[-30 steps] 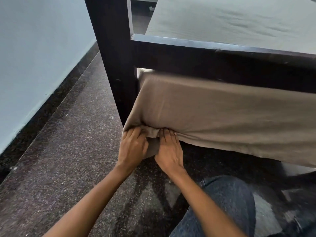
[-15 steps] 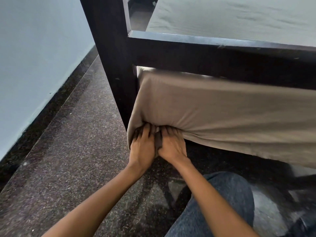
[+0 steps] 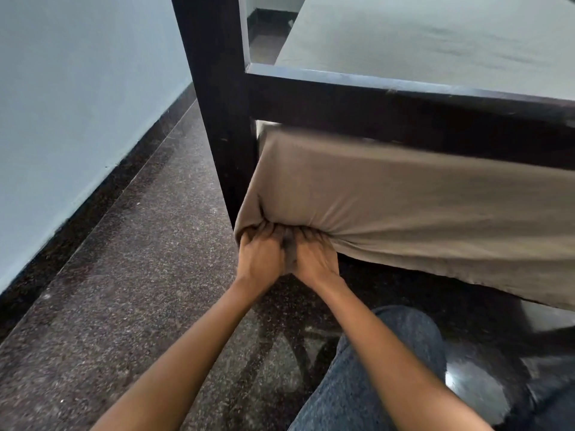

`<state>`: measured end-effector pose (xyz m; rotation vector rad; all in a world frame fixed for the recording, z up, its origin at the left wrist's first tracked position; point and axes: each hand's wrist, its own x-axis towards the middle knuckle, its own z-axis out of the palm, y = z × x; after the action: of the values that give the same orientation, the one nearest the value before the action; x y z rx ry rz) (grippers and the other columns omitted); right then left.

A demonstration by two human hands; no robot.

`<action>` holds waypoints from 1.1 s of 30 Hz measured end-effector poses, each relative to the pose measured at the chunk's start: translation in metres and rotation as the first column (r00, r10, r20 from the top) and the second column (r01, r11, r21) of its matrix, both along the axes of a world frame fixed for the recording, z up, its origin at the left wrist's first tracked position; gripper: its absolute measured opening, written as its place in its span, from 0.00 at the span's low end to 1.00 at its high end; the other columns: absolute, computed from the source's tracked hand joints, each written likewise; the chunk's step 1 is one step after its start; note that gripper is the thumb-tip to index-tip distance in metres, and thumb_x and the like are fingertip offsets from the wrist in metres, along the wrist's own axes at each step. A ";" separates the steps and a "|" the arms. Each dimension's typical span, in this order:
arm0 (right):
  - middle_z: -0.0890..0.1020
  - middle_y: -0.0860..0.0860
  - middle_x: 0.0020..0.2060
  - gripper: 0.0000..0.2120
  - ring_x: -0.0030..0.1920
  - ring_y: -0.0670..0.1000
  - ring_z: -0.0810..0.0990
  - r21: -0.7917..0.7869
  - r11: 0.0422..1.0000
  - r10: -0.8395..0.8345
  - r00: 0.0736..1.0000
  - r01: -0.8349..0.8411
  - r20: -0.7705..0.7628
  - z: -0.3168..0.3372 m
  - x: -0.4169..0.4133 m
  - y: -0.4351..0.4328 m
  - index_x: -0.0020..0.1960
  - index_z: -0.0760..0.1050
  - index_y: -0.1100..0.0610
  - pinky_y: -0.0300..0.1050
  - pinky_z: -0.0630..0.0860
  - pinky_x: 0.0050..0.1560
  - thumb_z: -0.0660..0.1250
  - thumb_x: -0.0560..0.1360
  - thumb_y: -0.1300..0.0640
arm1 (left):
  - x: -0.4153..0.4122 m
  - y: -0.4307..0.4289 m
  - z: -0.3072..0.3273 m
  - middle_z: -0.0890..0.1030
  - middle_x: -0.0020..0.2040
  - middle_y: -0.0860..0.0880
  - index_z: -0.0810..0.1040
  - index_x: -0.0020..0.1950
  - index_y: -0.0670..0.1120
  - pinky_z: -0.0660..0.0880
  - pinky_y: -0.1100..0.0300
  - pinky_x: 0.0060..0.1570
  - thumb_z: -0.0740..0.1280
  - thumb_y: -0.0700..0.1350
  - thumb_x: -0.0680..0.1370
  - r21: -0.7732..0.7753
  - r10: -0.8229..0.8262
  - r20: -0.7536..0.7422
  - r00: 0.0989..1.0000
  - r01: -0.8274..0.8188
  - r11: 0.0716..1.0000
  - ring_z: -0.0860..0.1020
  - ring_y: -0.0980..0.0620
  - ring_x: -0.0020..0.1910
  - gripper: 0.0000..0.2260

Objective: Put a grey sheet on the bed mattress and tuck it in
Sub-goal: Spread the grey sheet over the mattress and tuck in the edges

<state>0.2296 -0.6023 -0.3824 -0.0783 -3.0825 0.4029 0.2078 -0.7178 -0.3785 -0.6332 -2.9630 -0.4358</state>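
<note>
The grey sheet [image 3: 404,206] covers the mattress's end face below the dark footboard rail [image 3: 404,110], and it lies smooth over the mattress top [image 3: 435,32]. My left hand [image 3: 259,255] and my right hand [image 3: 314,259] sit side by side at the mattress's lower left corner. Their fingers push the bunched sheet edge up under the mattress, so the fingertips are hidden in the folds. A small flap of sheet hangs between the two hands. Creases fan out from the hands across the fabric.
The dark bed post [image 3: 214,104] stands just left of the hands. A light blue wall [image 3: 77,119] with a dark skirting runs along the left, with speckled dark stone floor [image 3: 140,290] between. My knee in blue jeans [image 3: 389,368] is at the lower right.
Both hands have moved closer together and pushed deeper under the mattress corner. The loose sheet edge has been drawn in, and the fingers that showed before are now buried in the fabric.
</note>
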 end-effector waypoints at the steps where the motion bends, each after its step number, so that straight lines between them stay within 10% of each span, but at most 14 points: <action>1: 0.74 0.55 0.64 0.23 0.66 0.55 0.70 0.008 1.000 0.000 1.000 0.000 -0.001 -0.001 0.000 0.001 0.68 0.67 0.57 0.46 0.61 0.67 0.62 0.75 0.52 | 0.008 -0.007 -0.001 0.81 0.56 0.47 0.79 0.54 0.45 0.69 0.52 0.59 0.53 0.46 0.75 0.095 0.012 -0.043 0.999 -0.007 0.995 0.77 0.49 0.60 0.18; 4: 0.73 0.54 0.65 0.24 0.66 0.55 0.70 0.029 1.000 0.004 1.000 -0.005 0.023 -0.002 -0.003 0.002 0.68 0.67 0.56 0.46 0.61 0.67 0.63 0.75 0.51 | 0.024 -0.022 -0.008 0.80 0.58 0.45 0.80 0.54 0.42 0.71 0.51 0.59 0.55 0.43 0.72 0.198 0.098 -0.124 0.987 -0.072 0.977 0.77 0.47 0.60 0.19; 19: 0.71 0.55 0.66 0.27 0.66 0.54 0.69 0.085 0.996 -0.030 0.998 0.026 0.052 0.001 -0.004 -0.003 0.69 0.64 0.58 0.45 0.60 0.69 0.65 0.73 0.53 | -0.021 0.040 0.019 0.81 0.52 0.47 0.78 0.55 0.46 0.60 0.53 0.66 0.54 0.40 0.80 -0.446 0.024 0.004 1.000 -0.020 0.895 0.76 0.47 0.57 0.13; 26: 0.70 0.56 0.67 0.27 0.68 0.55 0.68 0.026 0.999 0.019 0.996 -0.021 0.090 0.009 0.000 0.002 0.71 0.63 0.57 0.44 0.59 0.69 0.63 0.74 0.52 | 0.011 -0.010 -0.004 0.81 0.57 0.43 0.79 0.57 0.41 0.70 0.51 0.64 0.55 0.44 0.73 0.011 -0.010 -0.131 0.991 0.012 1.000 0.77 0.44 0.60 0.19; 33: 0.68 0.54 0.70 0.30 0.70 0.53 0.66 0.032 0.999 0.023 0.995 -0.026 0.101 0.012 -0.001 0.002 0.73 0.60 0.56 0.44 0.58 0.70 0.64 0.73 0.54 | 0.016 -0.001 -0.018 0.78 0.62 0.41 0.76 0.63 0.38 0.72 0.51 0.63 0.55 0.45 0.73 -0.115 -0.072 0.022 0.997 0.074 0.991 0.75 0.45 0.63 0.23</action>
<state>0.2290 -0.6003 -0.3704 -0.0614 -3.1911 0.3596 0.2234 -0.7184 -0.3965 -0.7558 -3.0068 -0.2769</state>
